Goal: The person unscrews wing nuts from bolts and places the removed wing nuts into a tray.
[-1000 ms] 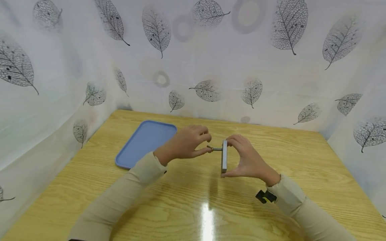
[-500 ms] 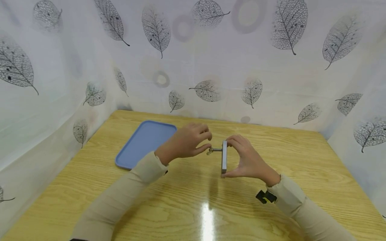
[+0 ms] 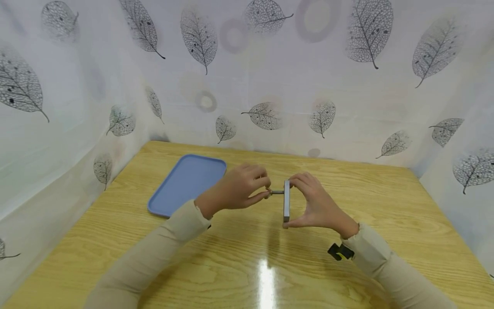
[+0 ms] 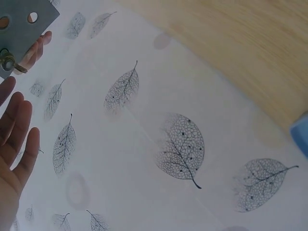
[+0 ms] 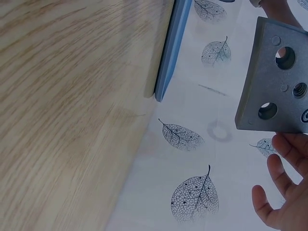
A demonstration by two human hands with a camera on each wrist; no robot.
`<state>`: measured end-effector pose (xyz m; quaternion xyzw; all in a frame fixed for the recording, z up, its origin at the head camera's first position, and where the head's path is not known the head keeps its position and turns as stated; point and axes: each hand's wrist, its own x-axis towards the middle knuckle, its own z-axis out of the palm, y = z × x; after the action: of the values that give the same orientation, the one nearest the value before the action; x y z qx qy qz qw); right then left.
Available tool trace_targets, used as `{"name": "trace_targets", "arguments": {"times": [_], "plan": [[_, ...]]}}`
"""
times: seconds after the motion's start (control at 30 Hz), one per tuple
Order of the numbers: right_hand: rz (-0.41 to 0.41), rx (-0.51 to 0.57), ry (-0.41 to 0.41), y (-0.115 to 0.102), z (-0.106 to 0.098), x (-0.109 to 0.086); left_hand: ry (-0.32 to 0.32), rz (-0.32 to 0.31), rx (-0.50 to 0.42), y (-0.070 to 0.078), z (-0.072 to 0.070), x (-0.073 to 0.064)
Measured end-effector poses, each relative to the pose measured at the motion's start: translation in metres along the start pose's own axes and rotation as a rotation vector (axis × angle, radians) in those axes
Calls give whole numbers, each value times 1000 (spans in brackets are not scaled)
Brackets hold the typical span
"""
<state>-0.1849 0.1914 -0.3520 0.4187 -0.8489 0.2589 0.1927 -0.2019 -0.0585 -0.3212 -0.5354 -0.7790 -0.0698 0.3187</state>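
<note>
A grey metal plate (image 3: 287,201) with several round holes stands on edge above the table, gripped at its top and bottom edges between the fingers and thumb of my right hand (image 3: 314,208). From its left face sticks out a wing screw (image 3: 277,192); its brass-coloured wing head (image 4: 8,62) shows in the left wrist view. The index finger and thumb of my left hand (image 3: 240,186) pinch that head in the head view. In the left wrist view the thumb is out of frame. The plate's holed face (image 5: 269,79) fills the upper right of the right wrist view.
A blue tray (image 3: 185,184) lies on the wooden table (image 3: 216,266), behind and left of the hands. A white curtain (image 3: 173,86) printed with leaves hangs around the table's back and sides.
Half a second ago the left finger and thumb were parted beside the wing head; now they have closed on it, the hand slightly lower. The right hand and plate hold nearly still.
</note>
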Motion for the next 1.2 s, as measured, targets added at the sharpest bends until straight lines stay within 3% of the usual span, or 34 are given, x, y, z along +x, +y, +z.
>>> {"name": "trace_targets", "arguments": {"times": [0.23,0.57,0.93,1.2], "plan": [[-7,-6,8,0,0,-1,7,36,-16,3,-1,-2],[-20,4,8,-1,0,0,-112,2,-47,2,3,-1],[-18,7,-1,-2,2,-1,-143,-67,-60,-13,5,4],[-25,1,-5,-5,4,-3,-145,-70,-26,-11,1,3]]}}
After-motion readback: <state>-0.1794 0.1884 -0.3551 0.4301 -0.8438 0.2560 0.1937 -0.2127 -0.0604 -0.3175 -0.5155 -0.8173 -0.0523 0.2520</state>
